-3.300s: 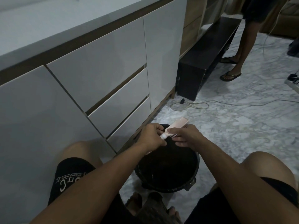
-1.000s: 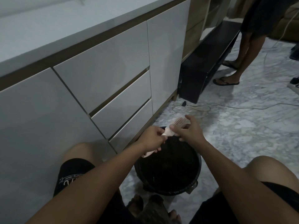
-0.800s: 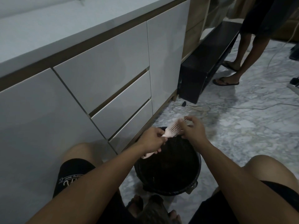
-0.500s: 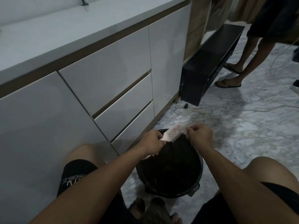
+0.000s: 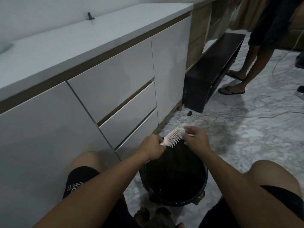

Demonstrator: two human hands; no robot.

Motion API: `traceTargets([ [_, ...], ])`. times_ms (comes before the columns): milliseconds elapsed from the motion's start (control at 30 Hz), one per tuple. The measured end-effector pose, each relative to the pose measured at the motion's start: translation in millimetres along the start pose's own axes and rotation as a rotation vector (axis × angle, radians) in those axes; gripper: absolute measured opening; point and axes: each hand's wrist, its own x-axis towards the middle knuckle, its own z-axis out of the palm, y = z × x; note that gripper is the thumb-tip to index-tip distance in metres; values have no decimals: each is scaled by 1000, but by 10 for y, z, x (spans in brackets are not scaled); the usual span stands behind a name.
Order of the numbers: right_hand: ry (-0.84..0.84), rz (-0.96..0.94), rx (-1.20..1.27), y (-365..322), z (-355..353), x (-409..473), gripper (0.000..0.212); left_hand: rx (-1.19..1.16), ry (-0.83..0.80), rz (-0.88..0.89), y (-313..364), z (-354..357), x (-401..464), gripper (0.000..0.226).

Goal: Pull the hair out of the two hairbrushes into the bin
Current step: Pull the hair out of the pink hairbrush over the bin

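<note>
A pale pink hairbrush (image 5: 173, 137) is held over the far rim of a round black bin (image 5: 174, 201) that stands on the floor between my knees. My left hand (image 5: 152, 149) is shut on the brush handle, bristles facing right and down. My right hand (image 5: 195, 140) is at the brush's tip, its fingers pinched at the bristles; any hair in them is too fine to make out. Only one hairbrush is in view.
A white cabinet (image 5: 115, 89) with drawers runs along the left. A low black bench (image 5: 213, 69) stands beyond it. Another person's legs in flip-flops (image 5: 236, 79) are at the upper right. Cables (image 5: 213, 115) lie across the marble floor.
My right hand has slid from the middle of the brush out to its tip, and the brush has turned its bristles toward it. The head camera has tilted up a little.
</note>
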Motion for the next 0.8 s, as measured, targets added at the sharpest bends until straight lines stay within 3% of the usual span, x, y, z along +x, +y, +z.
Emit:
traceTargets([
  [167, 127, 40, 10, -55, -70, 18, 8, 2, 29, 0, 8, -68, -34, 25],
  [267, -6, 37, 18, -116, -90, 12, 28, -12, 44, -22, 15, -147, -55, 30],
  [367, -170, 105, 156, -278, -73, -14, 51, -36, 70, -24, 53, -259, -87, 26],
  [467, -296, 202, 328, -592, -23, -50, 61, -60, 90, -4, 133, -391, -79, 23],
  [567, -271, 148, 425, -970, 28, -59, 66, -113, 124, 30, 253, -579, -85, 25],
  [800, -202, -61, 393, -1910, 24, 35, 61, -274, 287, 132, 472, -1218, -152, 40],
])
